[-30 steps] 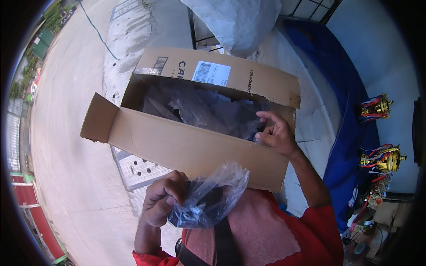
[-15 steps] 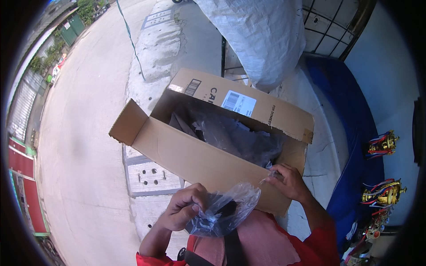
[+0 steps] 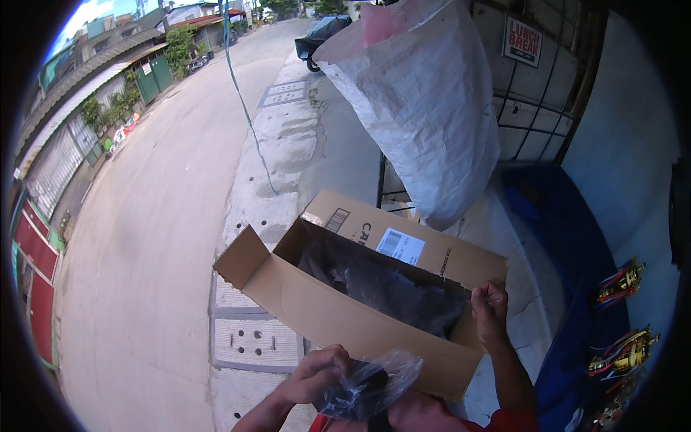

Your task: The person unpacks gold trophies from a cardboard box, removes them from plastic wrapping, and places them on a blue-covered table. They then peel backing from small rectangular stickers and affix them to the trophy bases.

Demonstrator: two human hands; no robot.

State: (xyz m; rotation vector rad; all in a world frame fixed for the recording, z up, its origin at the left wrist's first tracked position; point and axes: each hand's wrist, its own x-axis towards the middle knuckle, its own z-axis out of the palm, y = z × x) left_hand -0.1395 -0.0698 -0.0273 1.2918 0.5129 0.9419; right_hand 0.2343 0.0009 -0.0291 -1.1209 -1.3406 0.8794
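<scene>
- Clear plastic, crinkled and shiny, makes up the bag (image 3: 407, 371) in the head view; something black shows inside it, its kind not clear.
- The left hand (image 3: 320, 374) has its fingers closed on the left side of this bag, holding it in front of the person's chest, just beside the near side of the box.
- The right hand (image 3: 491, 309) is curled, thumb and fingers drawn together, at the right end of the box; whether it pinches anything cannot be told.
- The brown cardboard box (image 3: 345, 309) lies open between and beyond the hands, with dark, plastic-wrapped contents (image 3: 392, 288) inside and a white label (image 3: 401, 246) on its far flap.
- Beyond the box stands a tall white sack (image 3: 425, 108), pink material (image 3: 381, 25) at its mouth.
- At the right, gold trophies (image 3: 625, 353) with ribbons are near a blue cloth (image 3: 554, 223); a pale road (image 3: 158, 237) runs along the left.
</scene>
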